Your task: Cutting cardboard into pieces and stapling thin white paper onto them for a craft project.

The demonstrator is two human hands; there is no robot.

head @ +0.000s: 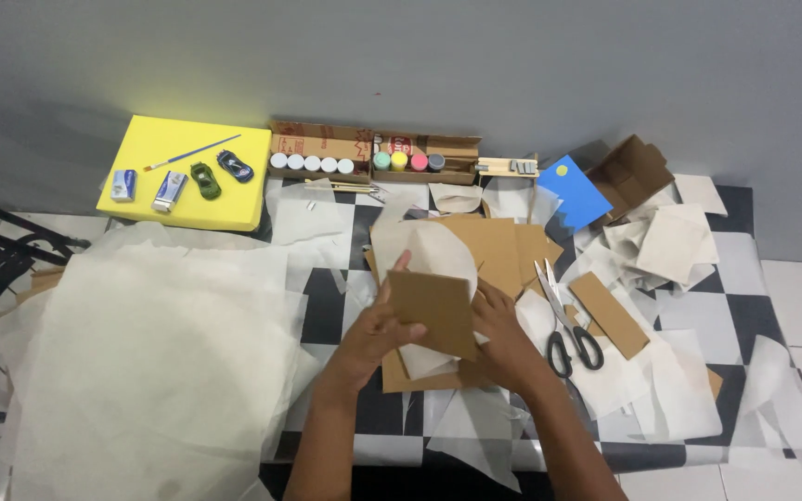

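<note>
Brown cardboard piece (433, 311), roughly square and slightly tilted with its lower corner toward the person, sits over white paper (424, 255) on the checkered mat (726, 315). The left hand (378, 334) pinches its left edge, and the right hand (503, 339) grips its right side. Scissors (563, 320) lie just right, blades pointing away. Farther back, an open cardboard box (319, 153) holds white-lidded jars, and another box (424, 160) holds coloured paint pots.
</note>
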